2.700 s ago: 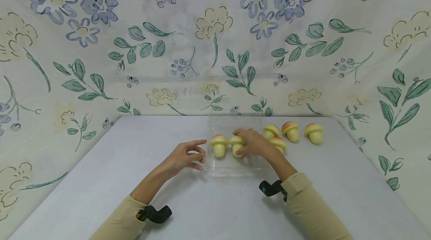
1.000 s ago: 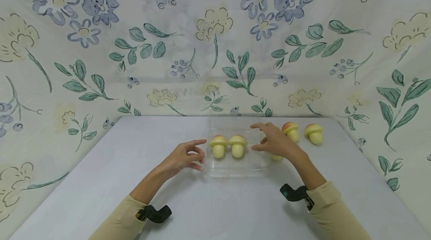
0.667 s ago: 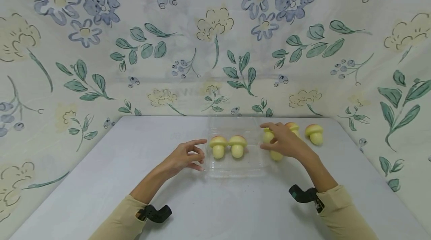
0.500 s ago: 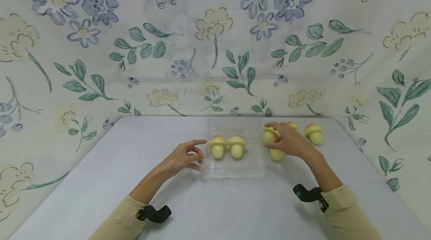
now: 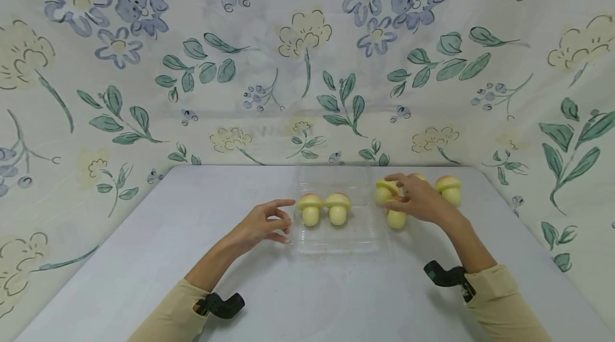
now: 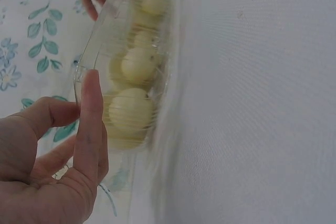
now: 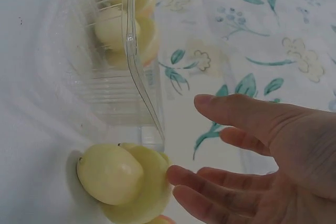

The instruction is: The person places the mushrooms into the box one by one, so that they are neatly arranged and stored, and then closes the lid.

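Note:
A clear plastic box point(image 5: 336, 246) stands mid-table with two toy mushrooms, a left one point(image 5: 310, 216) and a right one point(image 5: 338, 216), side by side in it. My left hand point(image 5: 261, 224) is at the box's left side, fingers spread, fingertips right at the rim, as the left wrist view also shows. Right of the box, my right hand point(image 5: 420, 200) hovers by two more mushrooms, a farther one point(image 5: 384, 193) and a nearer one point(image 5: 396, 220). A gap shows between its thumb and fingers in the right wrist view, beside a pale yellow mushroom point(image 7: 110, 174).
Another mushroom point(image 5: 417, 176) is mostly hidden behind the right hand, and one more point(image 5: 449, 190) lies at the far right. The white table point(image 5: 307, 299) ends at a floral cloth backdrop point(image 5: 259, 64).
My right hand has let go of the right mushroom inside the box and moved right, over the mushrooms outside. My left hand has stayed at the rim.

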